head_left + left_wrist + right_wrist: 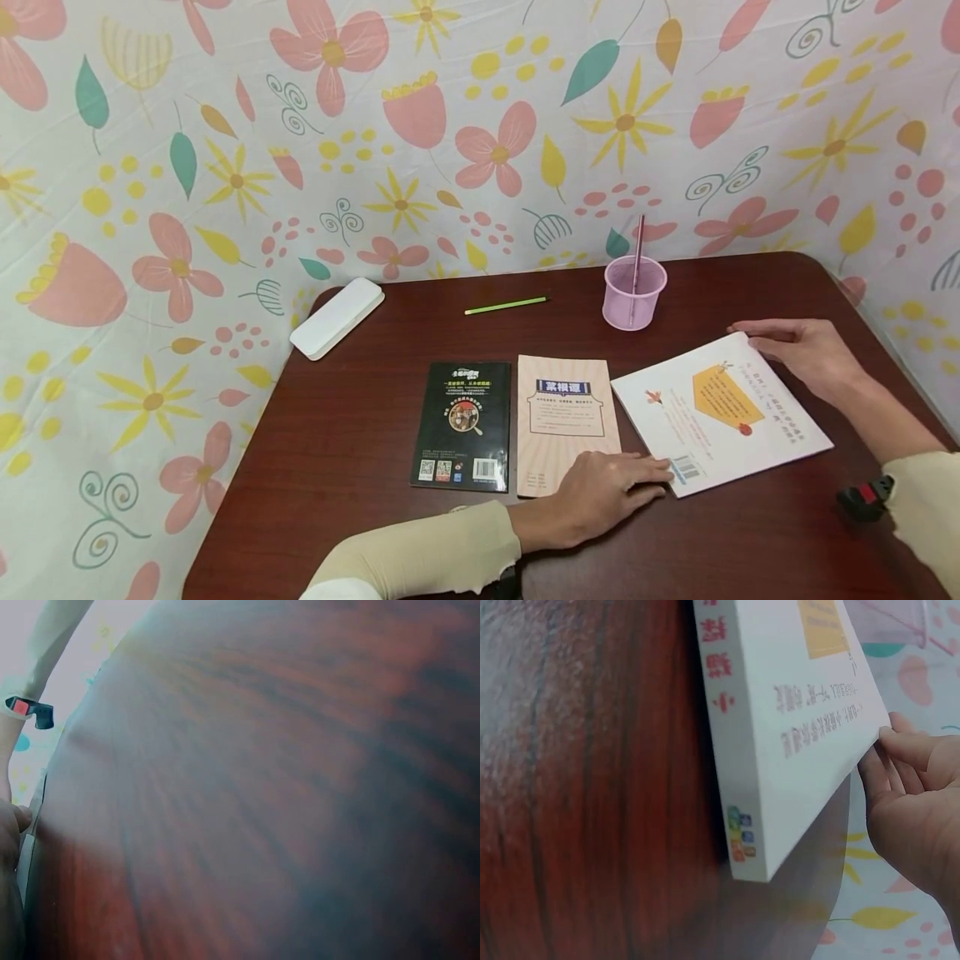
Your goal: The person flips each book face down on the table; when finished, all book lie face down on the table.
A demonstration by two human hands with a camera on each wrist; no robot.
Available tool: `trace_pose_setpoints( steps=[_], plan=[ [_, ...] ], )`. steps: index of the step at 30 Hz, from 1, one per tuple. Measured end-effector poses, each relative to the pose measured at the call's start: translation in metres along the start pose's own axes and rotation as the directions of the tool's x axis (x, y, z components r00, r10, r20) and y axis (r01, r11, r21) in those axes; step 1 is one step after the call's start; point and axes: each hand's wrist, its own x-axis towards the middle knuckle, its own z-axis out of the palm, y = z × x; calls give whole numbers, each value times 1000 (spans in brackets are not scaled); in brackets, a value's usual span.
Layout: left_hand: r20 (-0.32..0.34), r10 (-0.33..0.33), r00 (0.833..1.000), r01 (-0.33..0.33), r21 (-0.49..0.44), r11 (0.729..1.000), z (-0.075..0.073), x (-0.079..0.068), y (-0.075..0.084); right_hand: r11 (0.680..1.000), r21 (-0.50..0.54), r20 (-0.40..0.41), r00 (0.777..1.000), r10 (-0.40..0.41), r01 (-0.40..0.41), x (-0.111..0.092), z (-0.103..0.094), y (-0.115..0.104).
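A white book point(720, 412) lies slanted at the right of the dark wooden table point(360, 433). My left hand point(607, 492) lies flat with straight fingers; its fingertips touch the white book's near left corner by the barcode, and the palm covers the beige striped book's point(566, 417) lower right corner. My right hand point(798, 346) rests at the white book's far corner with extended fingers. In the right wrist view the fingertips point(891, 741) press against the edge of the white book point(795, 735). A black book point(461, 421) lies left of the beige one.
A pink cup point(633, 292) holding a pencil stands behind the books. A green pencil point(506, 306) and a white pencil case point(337, 317) lie farther left. Flowered cloth point(480, 125) walls the table. The left wrist view shows blurred tabletop point(285, 795).
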Motion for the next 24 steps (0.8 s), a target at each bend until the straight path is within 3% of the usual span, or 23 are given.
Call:
trace_pose_setpoints(
  steps=[13,24],
  plan=[
    [60,86,994,-84,-35,996,-4,1,-1,996,-83,1,999,-37,37,6,11,-5],
    [40,84,996,-73,-220,973,-2,2,-5,988,-148,-38,998,-46,40,10,16,-6]
  ],
)
